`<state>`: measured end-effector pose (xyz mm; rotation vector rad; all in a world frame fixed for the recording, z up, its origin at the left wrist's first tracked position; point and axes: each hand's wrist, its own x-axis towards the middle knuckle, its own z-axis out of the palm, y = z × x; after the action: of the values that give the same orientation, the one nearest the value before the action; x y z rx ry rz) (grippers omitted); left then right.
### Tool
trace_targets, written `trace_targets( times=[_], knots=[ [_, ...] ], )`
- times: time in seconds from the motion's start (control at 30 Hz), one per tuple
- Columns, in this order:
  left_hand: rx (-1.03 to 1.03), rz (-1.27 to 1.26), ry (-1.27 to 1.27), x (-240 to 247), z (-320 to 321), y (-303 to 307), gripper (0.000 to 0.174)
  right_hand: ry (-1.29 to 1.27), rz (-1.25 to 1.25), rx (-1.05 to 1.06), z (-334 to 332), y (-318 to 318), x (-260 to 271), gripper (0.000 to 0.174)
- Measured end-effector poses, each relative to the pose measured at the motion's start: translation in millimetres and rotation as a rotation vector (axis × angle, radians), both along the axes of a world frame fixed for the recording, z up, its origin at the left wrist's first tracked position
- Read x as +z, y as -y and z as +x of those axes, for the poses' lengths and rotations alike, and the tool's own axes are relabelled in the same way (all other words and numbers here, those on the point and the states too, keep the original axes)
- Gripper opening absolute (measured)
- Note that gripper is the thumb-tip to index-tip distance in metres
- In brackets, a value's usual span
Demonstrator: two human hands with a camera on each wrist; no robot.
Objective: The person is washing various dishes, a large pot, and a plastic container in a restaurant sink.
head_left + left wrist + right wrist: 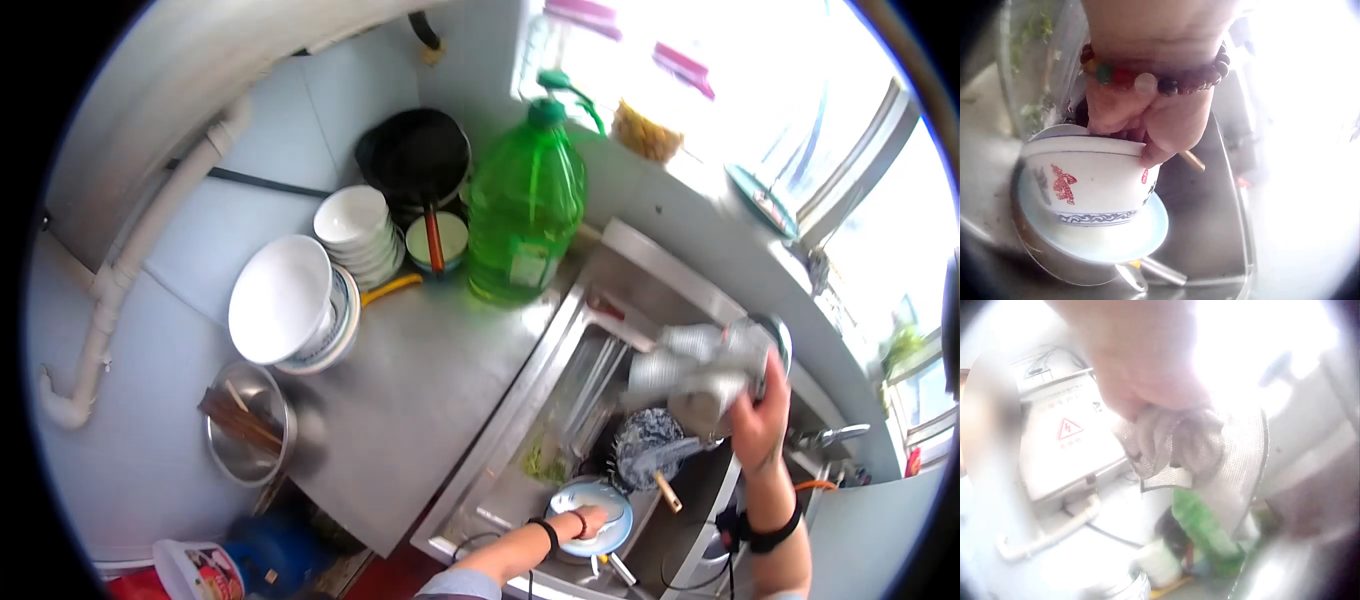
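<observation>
My left hand (590, 522) grips the rim of a white bowl (1097, 178) with red and blue patterns, thumb outside and fingers over the inside. The bowl sits on a pale blue-edged plate (1116, 240) at the near end of the sink. My right hand (762, 420) is raised over the sink's far right side and holds a bunched grey-white cloth (700, 370), blurred in the head view. In the right wrist view the cloth (1179, 447) hangs in folds below the hand (1147, 369).
In the sink (480, 470) are a dark pan with a mesh-like scrubber (645, 445), a wooden-ended handle (667, 492) and green scraps (540, 465). On the counter (400, 400) stand stacked bowls (280, 300), a green bottle (527, 200), a black pan (412, 155) and a steel bowl (280, 440).
</observation>
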<state>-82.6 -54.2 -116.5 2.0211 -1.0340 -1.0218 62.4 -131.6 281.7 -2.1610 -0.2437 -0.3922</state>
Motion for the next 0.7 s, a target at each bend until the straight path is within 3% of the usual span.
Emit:
trace_targets(
  times=[0.07,0.13,0.17,0.23,0.27,0.3,0.4,0.47,0.53,0.57,0.6,0.63,0.7],
  knots=[
    [0.115,-0.007,-0.031,-21.6,11.6,7.7,0.022,0.152,0.076,-0.009,67.3,-43.1,43.5,0.042],
    [0.124,-0.101,-0.154,-4.9,20.2,-7.2,0.024,0.236,0.134,-0.113,138.2,-79.2,71.8,0.046],
    [0.181,-0.209,-0.244,16.5,24.1,-23.5,0.023,0.300,0.062,-0.071,169.1,-108.8,88.1,0.046],
    [0.292,-0.330,-0.272,9.7,18.8,-25.7,0.026,0.428,-0.254,0.037,248.3,-141.6,93.4,0.040],
    [0.355,-0.381,-0.262,16.5,14.7,-30.7,0.027,0.222,-0.105,0.070,293.5,-154.5,70.2,0.039],
    [0.436,-0.466,-0.270,22.9,15.4,-34.4,0.025,0.207,-0.388,-0.088,307.6,-171.6,60.3,0.038],
    [0.554,-0.491,-0.384,65.8,23.7,-55.3,0.026,0.335,-0.604,-0.312,303.5,-199.3,35.1,0.035],
    [0.602,-0.520,-0.477,79.4,23.3,-62.1,0.025,0.261,-0.699,-0.342,295.6,-203.6,33.8,0.032],
    [0.668,-0.611,-0.538,85.7,26.1,-60.5,0.021,0.344,-0.710,-0.259,304.5,-189.7,23.4,0.026],
    [0.681,-0.629,-0.549,84.7,20.8,-58.2,0.019,0.276,-0.692,-0.266,304.0,-186.3,19.0,0.031],
    [0.779,-0.548,-0.755,87.4,15.7,-51.1,0.019,0.217,-0.676,-0.270,299.3,-188.6,17.0,0.037],
    [0.724,-0.556,-0.563,108.3,27.1,-61.4,0.019,0.248,-0.653,-0.262,293.6,-188.9,14.7,0.038],
    [0.819,-0.643,-0.763,114.9,25.1,-45.2,0.019,0.349,-0.542,-0.188,290.4,-180.2,6.7,0.040]
  ],
)
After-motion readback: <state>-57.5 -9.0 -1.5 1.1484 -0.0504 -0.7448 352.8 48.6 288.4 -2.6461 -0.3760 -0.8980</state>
